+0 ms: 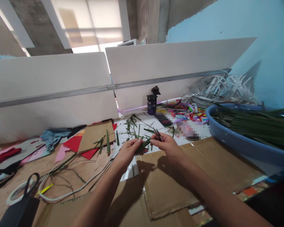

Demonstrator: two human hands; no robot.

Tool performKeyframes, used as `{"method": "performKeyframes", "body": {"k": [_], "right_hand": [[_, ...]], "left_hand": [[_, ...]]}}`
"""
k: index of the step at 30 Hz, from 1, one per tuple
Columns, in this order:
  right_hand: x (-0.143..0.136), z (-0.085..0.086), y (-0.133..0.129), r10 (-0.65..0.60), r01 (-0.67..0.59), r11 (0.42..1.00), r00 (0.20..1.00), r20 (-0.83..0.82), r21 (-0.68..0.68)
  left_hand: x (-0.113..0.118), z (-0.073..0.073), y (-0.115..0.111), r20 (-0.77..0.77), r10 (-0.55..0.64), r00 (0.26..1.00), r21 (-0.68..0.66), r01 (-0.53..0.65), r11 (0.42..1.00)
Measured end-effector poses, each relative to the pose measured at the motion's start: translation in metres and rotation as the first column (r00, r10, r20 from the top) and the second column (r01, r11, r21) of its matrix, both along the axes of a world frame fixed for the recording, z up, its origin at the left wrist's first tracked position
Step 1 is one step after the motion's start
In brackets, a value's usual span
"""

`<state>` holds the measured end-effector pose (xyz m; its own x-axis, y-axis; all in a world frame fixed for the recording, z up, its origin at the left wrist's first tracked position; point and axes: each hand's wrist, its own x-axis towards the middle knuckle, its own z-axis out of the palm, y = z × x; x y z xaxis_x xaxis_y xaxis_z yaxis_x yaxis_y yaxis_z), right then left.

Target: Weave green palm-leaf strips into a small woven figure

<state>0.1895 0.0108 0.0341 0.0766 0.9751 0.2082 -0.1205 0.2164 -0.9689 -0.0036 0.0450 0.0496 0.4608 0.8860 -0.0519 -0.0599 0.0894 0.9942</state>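
Near the centre of the frame, the person's left hand (132, 146) pinches a short, folded-looking strip of dark green leaf (145, 143), its thumb and fingertips closed on the strip's left end. Just to the right, the right hand (167, 145) has its thumb and forefinger drawn together at the strip's other end, while its curled fingers hold a small, pointed metal tool (157, 134) with two prongs pointing up and to the left; whether the prongs meet lower down cannot be told. The strip thus lies between the two hands, above the upper edge of a flat brown cardboard sheet (170, 189) at lower centre. Narrow green leaf cuttings (132, 123) lie scattered on a white surface just beyond the hands, and more rest on a tan cardboard panel (87, 138) left of centre, beside bright red paper (73, 143). A dark purple tumbler (151, 105) with its black lid raised stands above centre. At the right edge, a round blue plastic basin (236, 136) holds long green leaves (251, 123); behind it, loose white plastic strips (215, 86) lie coiled.
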Motion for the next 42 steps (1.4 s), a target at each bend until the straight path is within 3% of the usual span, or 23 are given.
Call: {"method": "performKeyframes", "body": {"k": [4,19,22,25,27,33,37,42], "right_hand": [[0.002,-0.001,0.001,-0.012,0.013,1.000,1.000,-0.022,0.009],[0.003,-0.006,0.001,0.054,-0.055,0.998,0.996,-0.065,-0.021],[0.003,-0.006,0.003,0.047,-0.048,0.999,0.998,-0.052,-0.005],[0.003,-0.005,0.003,-0.006,0.006,1.000,1.000,-0.017,0.007],[0.003,-0.004,0.003,-0.029,0.028,0.999,0.999,0.021,0.019],[0.000,-0.005,0.004,-0.073,0.073,0.997,0.997,0.005,0.039],[-0.003,-0.008,0.004,-0.053,0.053,0.999,0.996,-0.066,-0.005],[-0.004,-0.012,0.004,0.026,-0.026,1.000,1.000,0.005,-0.014]], "left_hand": [[-0.004,0.002,0.002,-0.029,-0.001,1.000,-0.039,0.000,0.999],[-0.001,-0.001,0.003,0.032,0.008,0.999,0.030,-0.009,0.999],[-0.001,-0.001,0.001,-0.071,0.025,0.997,0.197,-0.011,0.980],[-0.002,0.003,-0.002,-0.268,0.144,0.952,0.507,0.013,0.862],[-0.003,0.005,-0.004,-0.358,0.176,0.917,0.587,0.075,0.806],[0.001,-0.005,-0.001,-0.355,0.009,0.935,0.398,0.143,0.906],[0.004,-0.011,0.002,-0.184,-0.007,0.983,0.289,0.061,0.955],[0.005,-0.008,-0.002,-0.081,-0.025,0.996,0.172,0.039,0.984]]}}
